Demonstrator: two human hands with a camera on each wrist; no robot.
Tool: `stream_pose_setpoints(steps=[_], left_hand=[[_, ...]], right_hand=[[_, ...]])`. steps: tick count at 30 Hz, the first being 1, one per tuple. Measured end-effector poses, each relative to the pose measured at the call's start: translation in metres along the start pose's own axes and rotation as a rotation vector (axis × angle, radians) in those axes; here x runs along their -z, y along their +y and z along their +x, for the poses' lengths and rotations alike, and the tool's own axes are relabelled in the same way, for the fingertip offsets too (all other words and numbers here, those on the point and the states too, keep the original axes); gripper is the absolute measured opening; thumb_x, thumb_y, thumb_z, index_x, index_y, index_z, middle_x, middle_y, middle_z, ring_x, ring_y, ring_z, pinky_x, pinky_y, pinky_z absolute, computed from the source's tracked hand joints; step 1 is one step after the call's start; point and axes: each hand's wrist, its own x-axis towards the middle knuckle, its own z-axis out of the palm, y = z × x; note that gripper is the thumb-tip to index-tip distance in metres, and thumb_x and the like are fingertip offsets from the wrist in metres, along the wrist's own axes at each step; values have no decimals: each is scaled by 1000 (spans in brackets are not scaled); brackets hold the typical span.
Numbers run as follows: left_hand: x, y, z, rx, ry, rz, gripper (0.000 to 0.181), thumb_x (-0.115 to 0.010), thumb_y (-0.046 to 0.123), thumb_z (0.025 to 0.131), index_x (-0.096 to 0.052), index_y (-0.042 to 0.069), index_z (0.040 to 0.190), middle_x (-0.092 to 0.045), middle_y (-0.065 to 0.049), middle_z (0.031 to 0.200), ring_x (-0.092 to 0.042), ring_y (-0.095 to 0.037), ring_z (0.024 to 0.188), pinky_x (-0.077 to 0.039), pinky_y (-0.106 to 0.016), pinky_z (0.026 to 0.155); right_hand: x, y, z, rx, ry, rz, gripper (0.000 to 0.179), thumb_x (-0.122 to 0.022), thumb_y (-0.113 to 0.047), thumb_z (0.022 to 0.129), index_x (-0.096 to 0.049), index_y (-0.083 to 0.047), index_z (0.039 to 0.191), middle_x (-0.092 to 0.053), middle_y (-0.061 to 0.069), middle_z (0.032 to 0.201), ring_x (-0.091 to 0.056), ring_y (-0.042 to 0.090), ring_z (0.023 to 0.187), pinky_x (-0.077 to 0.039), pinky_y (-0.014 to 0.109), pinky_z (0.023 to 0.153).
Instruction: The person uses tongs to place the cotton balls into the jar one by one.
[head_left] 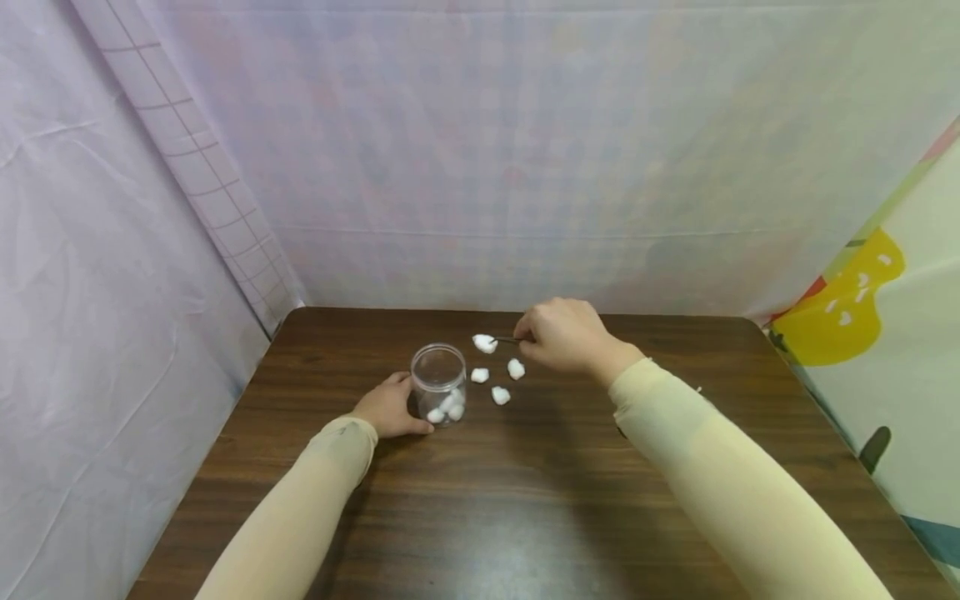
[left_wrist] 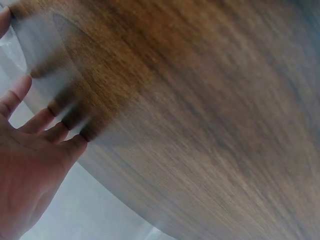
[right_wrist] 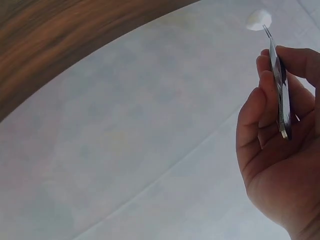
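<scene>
Two forearms in pale yellow sleeves (head_left: pixel 720 492) reach from the bottom edge across a dark brown wood-grain counter (head_left: pixel 525 500). On the person's left, the left hand (head_left: pixel 388 406) rests on the counter with its fingers loosely curved against the near side of a small clear plastic jar (head_left: pixel 438 383); the left wrist view shows those fingers (left_wrist: pixel 47 117) spread along the jar's blurred transparent wall, cupping rather than gripping it tightly. Several white cotton balls lie at the bottom of the open, upright jar (head_left: pixel 446 407). Raised just above the counter, the right hand (head_left: pixel 566 335) has its thumb and fingers closed around a pair of slim metal tweezers (right_wrist: pixel 280 90), whose tips pinch one white cotton ball (head_left: pixel 484 342), held in the air just beyond and to the right of the jar's mouth. Seen from the right wrist, the tweezers run up along the curled fingers with the cotton ball (right_wrist: pixel 259 20) at their tip. Three more loose white cotton balls (head_left: pixel 498 382) sit on the counter between the jar and the right hand, close together but apart from one another. Pale lilac checked cloth (head_left: pixel 487 167) hangs behind and to the left of the counter, and a cloth printed with a yellow shape (head_left: pixel 847 312) hangs on the right.
</scene>
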Motion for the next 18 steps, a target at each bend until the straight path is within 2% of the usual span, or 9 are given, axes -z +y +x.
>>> stream_pose_setpoints(steps=[10,18], left_hand=[[-2,1,0,4,-1,-7,98,-84,50,72,-42,9,151,-41,-24,149,-45,-42,132,-40,-55,106],[3,7,-1,9,-5,-4,98,-84,49,72,-42,7,151,-42,-24,149,-45,-41,132,-39,-54,107]], right_hand=[[-5,-31,25,67,-21,18,20,-65,-18,86,-81,-19,98,-72,-6,99,-64,11,73,-55,36,59],[-13,-40,31,74,-43,2,15,-64,-17,80,-78,-24,83,-66,-11,87,-54,9,63,-47,33,50]])
